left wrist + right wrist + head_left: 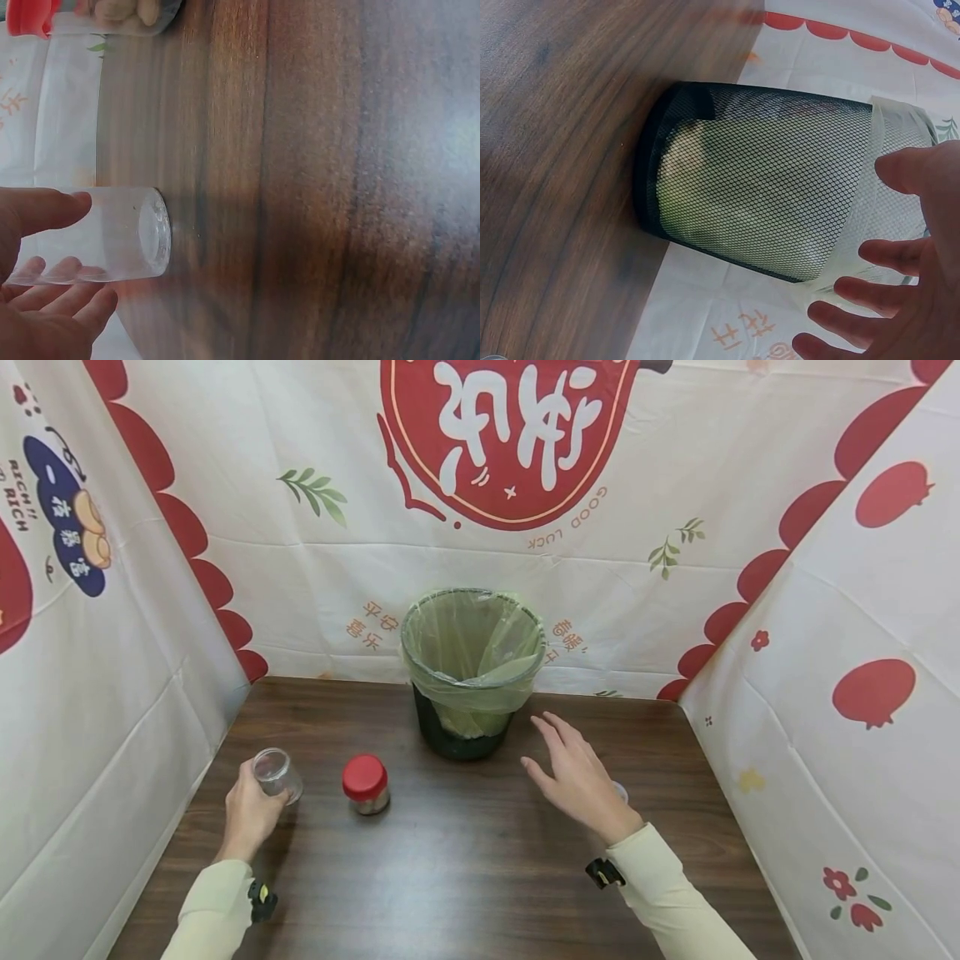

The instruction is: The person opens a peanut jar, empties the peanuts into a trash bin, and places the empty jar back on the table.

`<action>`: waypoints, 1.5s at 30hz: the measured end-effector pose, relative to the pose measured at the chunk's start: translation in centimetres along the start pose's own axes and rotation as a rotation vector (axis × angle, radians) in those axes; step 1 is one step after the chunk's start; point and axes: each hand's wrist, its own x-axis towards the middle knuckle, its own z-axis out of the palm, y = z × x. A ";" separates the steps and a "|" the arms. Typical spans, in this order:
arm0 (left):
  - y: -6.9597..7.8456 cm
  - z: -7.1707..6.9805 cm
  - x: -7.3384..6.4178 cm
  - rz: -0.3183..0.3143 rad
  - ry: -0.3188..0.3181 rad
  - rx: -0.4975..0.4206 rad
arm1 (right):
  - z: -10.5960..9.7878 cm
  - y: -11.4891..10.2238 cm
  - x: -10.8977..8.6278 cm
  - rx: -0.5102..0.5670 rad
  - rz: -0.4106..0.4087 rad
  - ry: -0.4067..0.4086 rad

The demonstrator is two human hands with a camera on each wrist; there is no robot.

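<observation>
Dark brown, wood-grained table [435, 877] with a soft sheen fills the lower scene, enclosed on three sides by white cloth [247, 502] printed with red scallops, pomegranates, green leaves and lettering. Toward the table's left side, a clear, colourless jar [279, 774] is held in the person's left hand [249, 814], thumb on one side and fingers around the other. It is a smooth cylinder with an uncovered round mouth and a thicker-looking base; whether that base touches the wood, I cannot tell. Just to its right, a short jar [365, 783] with a bright red lid stands upright, tan, rounded lumps visible through its transparent wall. Farther back, near the middle, a round black mesh bin [457, 745] stands by the rear cloth, wider at the top, its thin, pale green plastic liner [487, 693] folded over the rim. In front of the bin and to its right, the right hand [577, 781] is spread wide, its grasp vacant. Beyond it peeks a clear, rounded object [621, 792], mostly hidden. Both arms wear cream sleeves [213, 897], with a small black device [262, 900] at each wrist.
</observation>
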 end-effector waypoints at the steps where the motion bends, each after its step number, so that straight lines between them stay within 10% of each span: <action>1: -0.2 0.1 0.0 0.001 0.007 -0.002 | 0.0 0.0 0.0 0.001 0.000 0.001; 10: -1.0 0.0 0.3 -0.029 -0.007 0.000 | 0.2 -0.1 -0.2 0.007 0.006 -0.019; 24: 3.3 -3.1 0.1 0.028 0.009 -0.058 | 0.1 -1.4 0.6 -0.001 -0.029 -0.019; 45: 10.3 -2.9 -1.6 0.172 0.052 -0.131 | 4.9 -11.6 5.6 -0.084 -0.331 -0.157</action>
